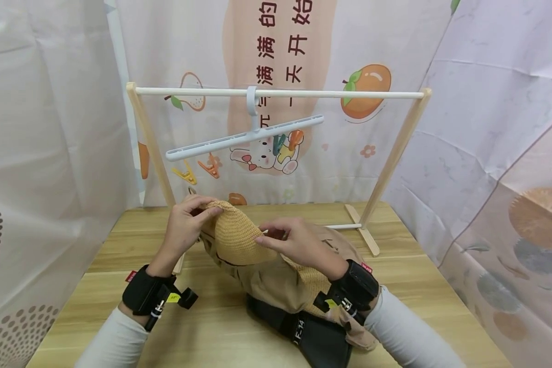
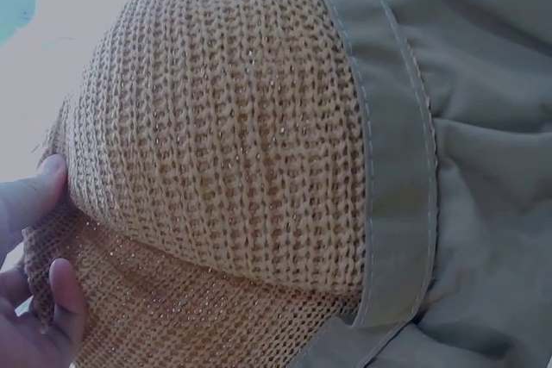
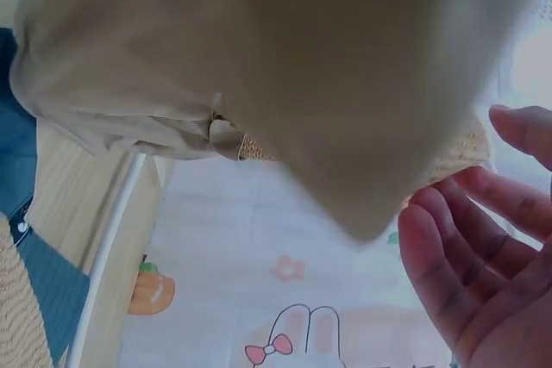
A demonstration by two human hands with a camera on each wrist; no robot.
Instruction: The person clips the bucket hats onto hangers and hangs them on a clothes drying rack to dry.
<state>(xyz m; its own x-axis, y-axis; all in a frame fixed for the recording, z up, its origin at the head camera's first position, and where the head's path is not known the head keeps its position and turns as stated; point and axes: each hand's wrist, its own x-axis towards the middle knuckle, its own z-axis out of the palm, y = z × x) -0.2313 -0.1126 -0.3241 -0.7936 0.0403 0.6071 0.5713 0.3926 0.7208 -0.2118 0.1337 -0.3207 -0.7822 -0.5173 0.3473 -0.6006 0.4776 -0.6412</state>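
A khaki garment (image 1: 271,283) with a mustard-yellow knitted section (image 1: 239,232) is bunched over the wooden table. My left hand (image 1: 186,222) pinches the upper left edge of the knit; in the left wrist view its thumb (image 2: 39,187) lies on the knit's rim. On the other side, my right hand (image 1: 299,243) holds the knit's right edge, fingers beneath the cloth. Khaki fabric (image 3: 345,84) covers much of the right wrist view and partly hides that grip. A black piece (image 1: 324,337) with white "F-14" lettering lies under the garment's front.
Behind the garment stands a wooden rack with a white rod (image 1: 331,94). A light blue hanger (image 1: 246,139) hangs tilted from it. A yellow clip (image 1: 186,174), an orange clip (image 1: 209,166) and a teal clip (image 1: 279,144) show near the printed curtain (image 1: 188,30).
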